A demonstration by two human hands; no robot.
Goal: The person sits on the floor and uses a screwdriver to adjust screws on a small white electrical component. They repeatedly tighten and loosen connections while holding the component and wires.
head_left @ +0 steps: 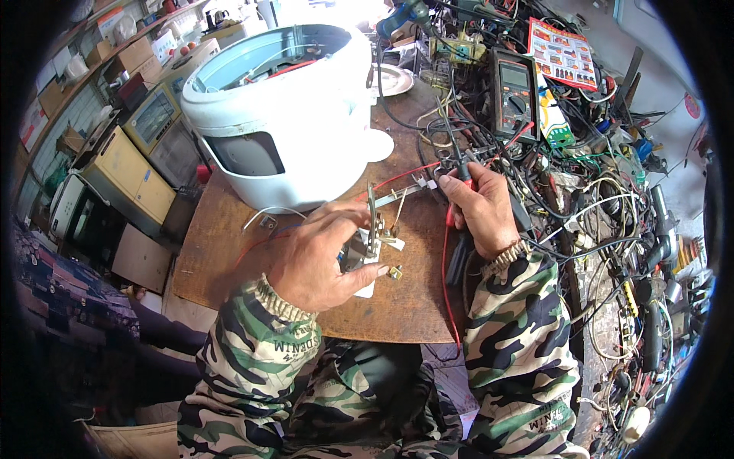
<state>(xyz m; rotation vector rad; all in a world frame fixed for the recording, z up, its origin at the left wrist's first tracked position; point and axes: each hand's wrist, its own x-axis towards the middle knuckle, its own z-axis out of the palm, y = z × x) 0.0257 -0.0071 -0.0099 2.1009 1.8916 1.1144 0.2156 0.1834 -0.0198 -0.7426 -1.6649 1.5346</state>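
Note:
My left hand (317,256) rests on the brown wooden bench (397,306) and grips a small switch assembly (367,245) with metal strips and a white base. Thin wires stick up from it. My right hand (485,206) holds two meter probes (459,157), one red-tipped and one black, close to a metal strip (401,191) that sticks out of the assembly. A red lead (446,268) hangs down from that hand across the bench. Behind the hands stands an upturned pale blue and white cooker body (283,107), open at the top.
A dark digital multimeter (514,92) leans at the back right amid a heap of tangled cables and tools (604,199). A printed red card (562,53) lies behind it. Yellow and grey appliances (134,168) stand on the left below shelves of boxes.

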